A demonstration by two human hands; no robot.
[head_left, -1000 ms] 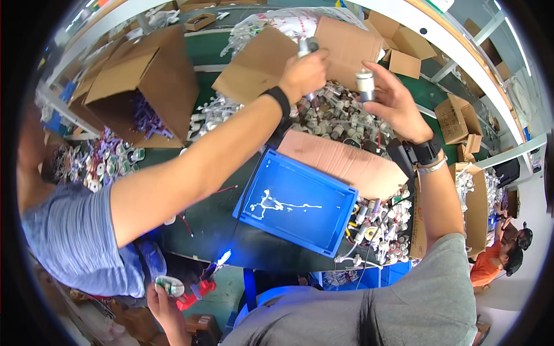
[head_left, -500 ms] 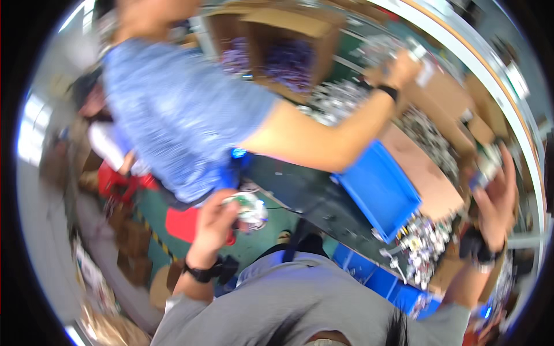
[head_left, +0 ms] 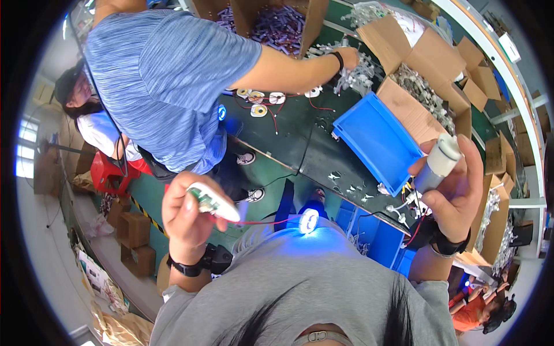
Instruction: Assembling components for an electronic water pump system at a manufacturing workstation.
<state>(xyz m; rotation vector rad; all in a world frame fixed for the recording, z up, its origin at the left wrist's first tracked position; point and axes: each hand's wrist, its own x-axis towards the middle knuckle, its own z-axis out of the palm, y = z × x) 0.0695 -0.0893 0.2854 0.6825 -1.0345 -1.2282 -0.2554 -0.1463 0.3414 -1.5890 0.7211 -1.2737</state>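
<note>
My left hand (head_left: 183, 222) pinches a white rounded casing (head_left: 214, 203) with a green circuit board on its inner side. From it a red wire runs right to a small ring light (head_left: 309, 221), glowing blue-white and dangling before my shirt. At the right, my right hand (head_left: 461, 199) is closed around a cylinder (head_left: 440, 161) with a white cap end and a grey body. That hand is raised beside a blue tray (head_left: 378, 141), apart from it. More wires and small white parts (head_left: 412, 202) show partly behind the right wrist.
A co-worker in a blue shirt (head_left: 179, 57) reaches over the dark bench (head_left: 317, 167) toward a heap of clear parts (head_left: 360, 75). Cardboard boxes (head_left: 427, 55) with parts stand beyond the tray. Blue bins (head_left: 381, 230) are below the bench edge. Another person sits at far left.
My right hand has moved left with the cylinder. My left hand has shifted left and turned the casing, and the lit ring light now dangles apart. The co-worker's hand has moved left to the heap.
</note>
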